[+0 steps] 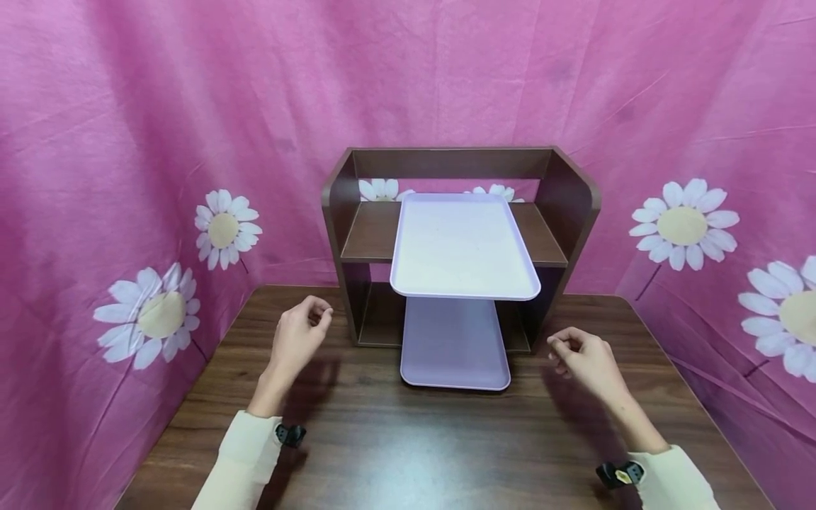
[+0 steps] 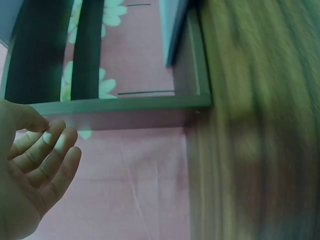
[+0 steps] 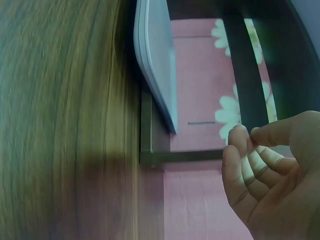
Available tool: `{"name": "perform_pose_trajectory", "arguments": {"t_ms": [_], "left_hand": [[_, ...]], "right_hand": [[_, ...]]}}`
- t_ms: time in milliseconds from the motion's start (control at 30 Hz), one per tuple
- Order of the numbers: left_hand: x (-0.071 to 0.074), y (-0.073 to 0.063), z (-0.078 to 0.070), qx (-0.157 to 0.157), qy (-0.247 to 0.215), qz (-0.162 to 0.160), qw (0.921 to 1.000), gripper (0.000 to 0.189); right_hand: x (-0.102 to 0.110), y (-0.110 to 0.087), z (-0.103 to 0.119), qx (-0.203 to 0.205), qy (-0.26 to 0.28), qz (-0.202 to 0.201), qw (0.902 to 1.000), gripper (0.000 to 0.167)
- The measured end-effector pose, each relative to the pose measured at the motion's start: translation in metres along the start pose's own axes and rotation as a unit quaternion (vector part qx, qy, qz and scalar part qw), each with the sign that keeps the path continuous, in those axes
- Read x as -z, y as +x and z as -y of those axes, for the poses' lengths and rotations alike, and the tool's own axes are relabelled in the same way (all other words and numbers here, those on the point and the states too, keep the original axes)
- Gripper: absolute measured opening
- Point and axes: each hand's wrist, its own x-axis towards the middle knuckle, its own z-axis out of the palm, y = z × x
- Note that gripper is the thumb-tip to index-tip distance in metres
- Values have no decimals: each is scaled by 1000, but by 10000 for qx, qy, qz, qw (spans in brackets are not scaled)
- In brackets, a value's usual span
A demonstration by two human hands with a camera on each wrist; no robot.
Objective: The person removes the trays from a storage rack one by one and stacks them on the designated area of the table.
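A brown two-tier shelf (image 1: 452, 163) stands on the table in the head view. On its upper board lies a pale lilac tray (image 1: 462, 244), its near end jutting past the board. A second, darker-looking lilac tray (image 1: 454, 347) lies on the lower level and sticks out over the table. My left hand (image 1: 298, 336) hovers left of the shelf, fingers loosely bent, thumb near the fingertips, holding nothing. To the right of the shelf, my right hand (image 1: 591, 363) is held likewise, with nothing in it. Both hands are apart from the trays.
The wooden table (image 1: 395, 446) extends in front of the shelf and to both sides. A pink curtain (image 1: 408, 78) with white daisies hangs behind and at the sides. Each wrist wears a small black device (image 1: 291, 435) on a strap.
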Motion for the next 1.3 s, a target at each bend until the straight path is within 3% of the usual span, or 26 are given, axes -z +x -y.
{"name": "perform_pose_trajectory", "arguments": {"t_ms": [367,767,967,1300], "left_hand": [[-4,10,-20,401,-704,-99,9967,4],[0,19,-35,439,-1223,-385,9908,4],[3,23,-41,504,-1370,-581,9876,3],[6,34,-54,667,-1658,-868,9801,11]], "right_hand": [[-21,-9,13,-308,501,150,9982,17],[-46,-21,25,-649,912,525,9923,16],[-60,-30,30,-812,1467,913,9816,18],[-85,-42,28,-955,2359,1725,9515,25]]}}
